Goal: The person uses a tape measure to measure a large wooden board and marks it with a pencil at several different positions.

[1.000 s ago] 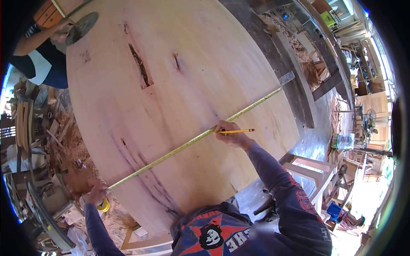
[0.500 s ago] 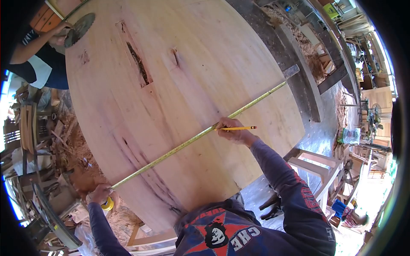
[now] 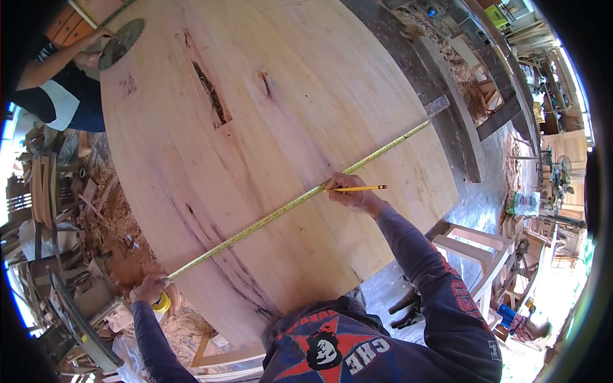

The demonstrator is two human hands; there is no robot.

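Observation:
A yellow tape measure blade [image 3: 255, 226] lies stretched diagonally across a broad wooden slab [image 3: 287, 153]. At the slab's left edge my left hand [image 3: 150, 288] is closed on the tape measure, its yellow case [image 3: 162, 302] showing just below the fingers. My right hand [image 3: 353, 196] rests on the wood near the middle of the blade. Its fingers pinch a yellow pencil [image 3: 364, 188], with the eraser end pointing right and the tip side close to the blade's lower edge.
A long crack [image 3: 209, 94] splits the slab's upper part. At the upper left, another person's hand [image 3: 89, 57] is by a round saw blade [image 3: 121, 45] on the slab. A pale wooden frame [image 3: 469, 246] stands at right. Wood shavings [image 3: 131, 246] cover the floor at left.
My right hand has shifted slightly away from the tape blade, whose edge now shows more clearly beside my fingertips. My left hand keeps its hold, and the view has moved a little.

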